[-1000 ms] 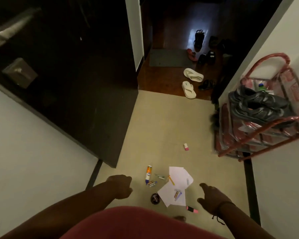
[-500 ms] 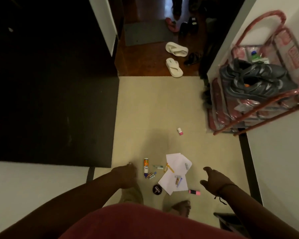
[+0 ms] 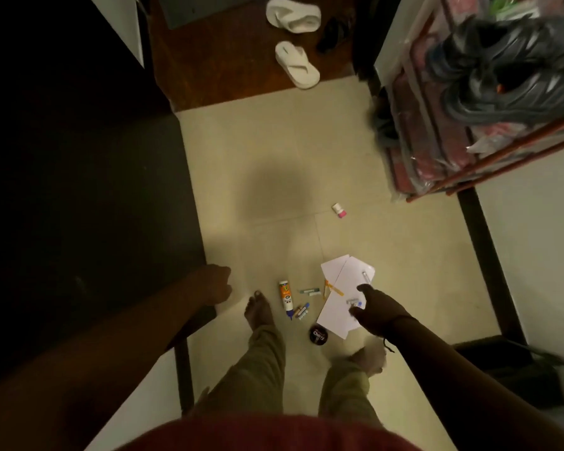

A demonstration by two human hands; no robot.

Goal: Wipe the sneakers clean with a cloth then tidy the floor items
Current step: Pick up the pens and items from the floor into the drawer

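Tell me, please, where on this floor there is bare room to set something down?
The cream tiles lie bare between the white sandals, the dark door and the red shoe rack, down to the small eraser. It is crowded around the white papers, glue bottle and round tin.

The gray sneakers (image 3: pixel 508 76) on the red rack (image 3: pixel 489 170) are blurry, and the right edge cuts them off. The right hand (image 3: pixel 376 309) covers part of the white papers (image 3: pixel 342 288). The tiny sticks (image 3: pixel 302 311) by the glue bottle (image 3: pixel 286 296) are too small to tell. One white sandal (image 3: pixel 292 13) is cut by the top edge.
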